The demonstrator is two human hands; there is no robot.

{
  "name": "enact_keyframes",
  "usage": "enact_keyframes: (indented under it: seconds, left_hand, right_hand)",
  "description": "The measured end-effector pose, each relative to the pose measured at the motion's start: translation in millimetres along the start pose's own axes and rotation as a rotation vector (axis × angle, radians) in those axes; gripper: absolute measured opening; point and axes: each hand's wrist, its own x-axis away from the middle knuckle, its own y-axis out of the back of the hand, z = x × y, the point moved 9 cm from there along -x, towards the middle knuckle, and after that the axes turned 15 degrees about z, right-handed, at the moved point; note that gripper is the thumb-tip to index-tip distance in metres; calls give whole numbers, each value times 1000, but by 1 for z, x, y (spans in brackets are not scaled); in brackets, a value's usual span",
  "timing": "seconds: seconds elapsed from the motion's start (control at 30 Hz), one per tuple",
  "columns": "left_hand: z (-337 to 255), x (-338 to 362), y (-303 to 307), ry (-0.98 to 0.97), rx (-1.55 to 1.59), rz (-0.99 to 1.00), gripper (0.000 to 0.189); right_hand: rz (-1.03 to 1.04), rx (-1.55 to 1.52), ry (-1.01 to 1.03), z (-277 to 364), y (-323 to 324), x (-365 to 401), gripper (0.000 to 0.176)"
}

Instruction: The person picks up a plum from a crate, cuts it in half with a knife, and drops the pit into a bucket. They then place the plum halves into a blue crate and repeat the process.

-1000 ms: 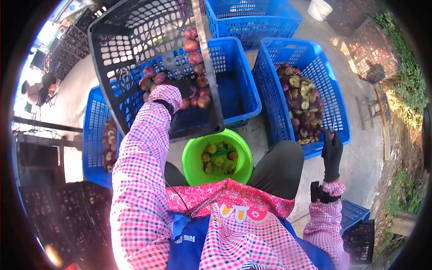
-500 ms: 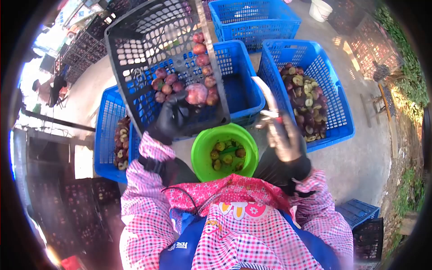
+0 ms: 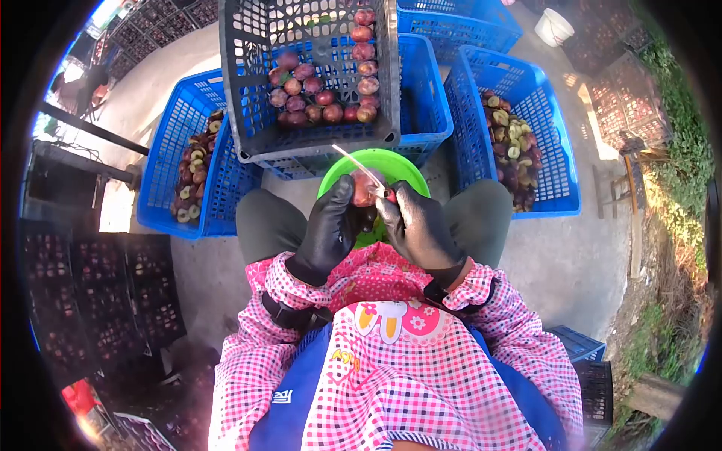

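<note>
In the head view, my gloved left hand [image 3: 331, 225] closes around a reddish plum [image 3: 362, 191] above the green bucket [image 3: 407, 160]. My gloved right hand [image 3: 423, 228] grips a small knife [image 3: 348, 158] by its red handle. The thin blade points up and to the left, close against the plum; whether it cuts in cannot be told. Just beyond, whole plums [image 3: 295, 85] lie inside a tilted black crate [image 3: 320, 151]. Both hands and the plum hide most of the bucket's inside.
The black crate rests over a blue crate [image 3: 432, 83]. A left blue crate [image 3: 150, 169] holds cut plums [image 3: 197, 167], and a right blue crate [image 3: 558, 177] holds more cut plums [image 3: 514, 144]. Dark crates [image 3: 105, 293] are stacked at left. A white bucket [image 3: 554, 28] stands at back right.
My left hand has come out of the black crate with a plum, toward my body. My right hand has brought the knife in to the plum. The view has shifted.
</note>
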Motion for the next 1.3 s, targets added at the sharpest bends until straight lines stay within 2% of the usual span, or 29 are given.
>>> enact_keyframes:
  seconds: [0.17,0.5,0.57,0.63,0.7,0.73,0.77,0.8,0.83,0.87,0.93,0.97,1.03,1.07,1.13,1.3]
  left_hand:
    - [-15,6,-3,-70,-245,-84,43]
    - [-7,4,1,-30,-237,-50,40]
    - [-14,3,1,12,-611,-55,42]
    - [-8,1,13,57,-589,-63,41]
    - [0,1,28,103,-571,-76,41]
    - [0,-2,29,42,-412,-37,41]
    - [1,-2,29,-6,-249,-1,42]
    - [2,-2,31,-6,-247,-7,42]
    - [-3,-6,29,-86,-170,3,43]
    - [-10,-9,27,-163,-96,18,45]
    - [-16,-6,28,-163,-140,59,48]
    - [-17,-5,32,-132,-254,40,50]
    - [-18,-6,34,-107,-371,25,52]
    - [-18,-4,34,-113,-400,15,53]
    - [-18,-3,37,-126,-428,1,53]
    - [-18,-1,40,-148,-424,-17,54]
  right_hand:
    - [-48,179,-29,10,-7,3,24]
    - [-42,257,-24,-2,-18,4,25]
    - [-9,253,-56,-11,-23,5,26]
    - [27,250,-84,-25,-29,5,27]
    - [58,-128,-12,-43,-36,5,30]
    - [60,-128,-3,-40,-32,3,30]
    - [176,-700,-128,-52,-47,8,32]
    - [294,-1268,-255,-52,-64,18,33]
    - [530,-1508,-209,-17,-49,21,34]
    - [373,-1234,-286,-19,-28,17,34]
    - [104,-597,-205,-33,-11,10,31]
    - [106,-598,-213,-33,-15,13,31]
    - [72,-139,-42,-6,-4,10,26]
    - [73,-137,-42,-5,-7,11,26]
    - [147,-51,-197,-17,-21,14,22]
    - [151,-16,-169,-19,-27,14,22]
